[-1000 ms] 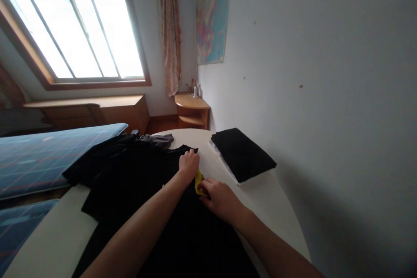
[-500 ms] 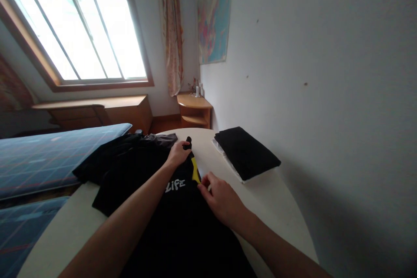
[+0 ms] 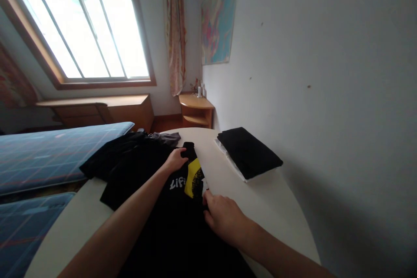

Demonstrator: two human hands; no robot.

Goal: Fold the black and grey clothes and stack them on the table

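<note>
A black T-shirt (image 3: 172, 226) with white lettering and a yellow-and-white print lies across the round table, its long side towards me. My left hand (image 3: 175, 160) is closed on the fabric near the collar, at the far end of the shirt. Lower down, my right hand (image 3: 226, 217) pinches the shirt's right edge just below the white part of the print. Part of the printed area is folded under along that edge. The fingertips of both hands are partly hidden by the cloth and the hands themselves.
A folded black garment (image 3: 249, 152) rests on something white at the right of the round table (image 3: 273, 208). More dark clothing (image 3: 112, 154) and a grey cloth (image 3: 167, 138) lie at the back left. A blue plaid mattress (image 3: 61, 152) adjoins the left side; a wall (image 3: 342, 117) stands right.
The right edge of the shirt has been drawn outwards, so more of the yellow and white print shows. My right hand has moved slightly down and right; my left hand slightly lower.
</note>
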